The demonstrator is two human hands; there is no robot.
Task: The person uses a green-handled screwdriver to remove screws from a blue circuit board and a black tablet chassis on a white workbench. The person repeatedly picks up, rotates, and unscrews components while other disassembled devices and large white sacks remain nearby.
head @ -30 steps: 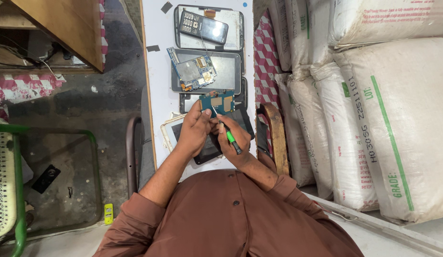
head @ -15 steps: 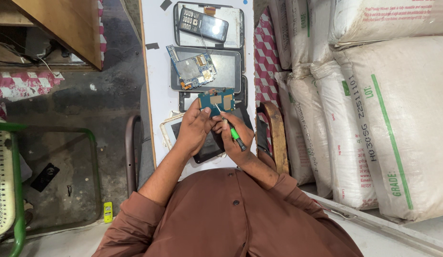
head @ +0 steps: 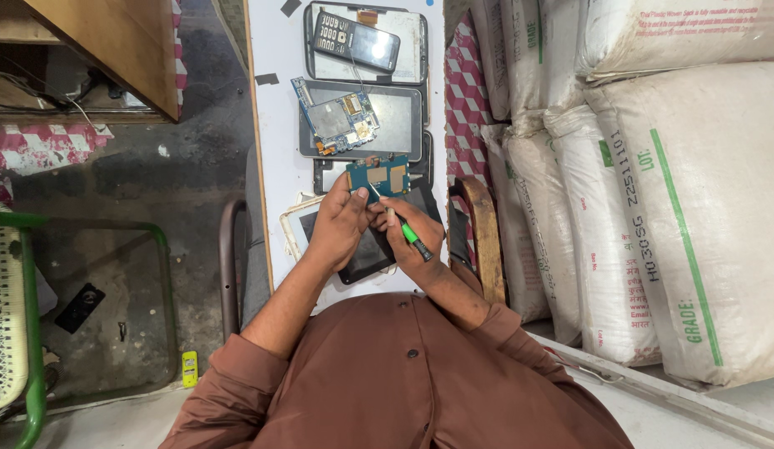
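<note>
A narrow white table (head: 274,150) runs up the middle of the view, bounded on the left by a grey concrete floor (head: 154,183) and on the right by a stack of white sacks (head: 653,208). A small teal circuit board (head: 378,175) sits near the centre of the table, just above the two hands. The left hand (head: 337,229) pinches the board's lower left corner between thumb and fingers; the right hand (head: 412,237) is closed around a green-handled screwdriver (head: 403,226) whose tip meets the board's lower edge. Beneath both hands lies a dark tablet screen (head: 366,254), overlapping a white-framed panel (head: 295,224) at the table's left edge. Beyond the board lie a blue circuit board (head: 337,125) resting on a grey tablet shell (head: 403,125) and, farther still, a black keypad phone (head: 353,41) on another shell. Bare table remains only along the left margin; a wooden chair arm (head: 484,241) closes the right side.
</note>
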